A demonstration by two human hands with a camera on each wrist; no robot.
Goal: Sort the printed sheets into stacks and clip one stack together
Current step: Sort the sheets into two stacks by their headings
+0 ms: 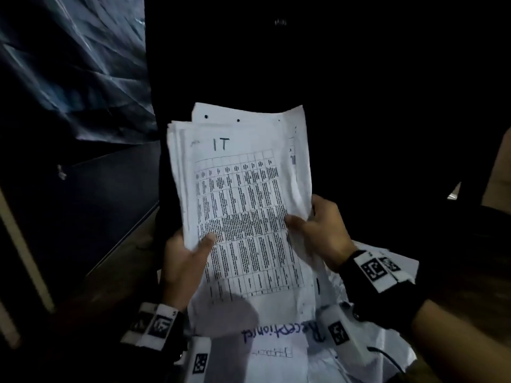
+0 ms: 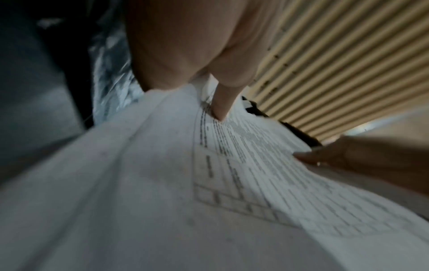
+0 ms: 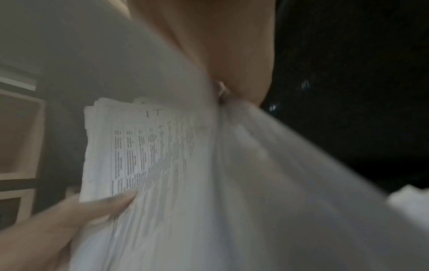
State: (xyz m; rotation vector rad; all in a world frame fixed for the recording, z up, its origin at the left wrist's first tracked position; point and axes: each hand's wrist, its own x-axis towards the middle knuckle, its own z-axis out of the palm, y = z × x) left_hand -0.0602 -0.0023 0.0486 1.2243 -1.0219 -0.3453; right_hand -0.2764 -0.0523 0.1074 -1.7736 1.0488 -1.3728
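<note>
Both hands hold a thick stack of printed sheets (image 1: 237, 205) up in front of the person, tilted away in the dim light. The left hand (image 1: 184, 265) has its grip closed on the stack's lower left edge, thumb lying across the top page with the fingers hidden behind; the right hand (image 1: 322, 230) pinches the right edge, thumb on the front, where the paper is creased and bowed. The top page carries a dense printed table (its cells too small to read) and the handwritten letters "IT" above it. One sheet behind, set higher than the rest, shows punched holes along its upper margin. Below the hands more loose sheets (image 1: 279, 352) lie on the dark surface, one with blue handwriting reading roughly "Receptionist", upside down from the head view. No container shows.
</note>
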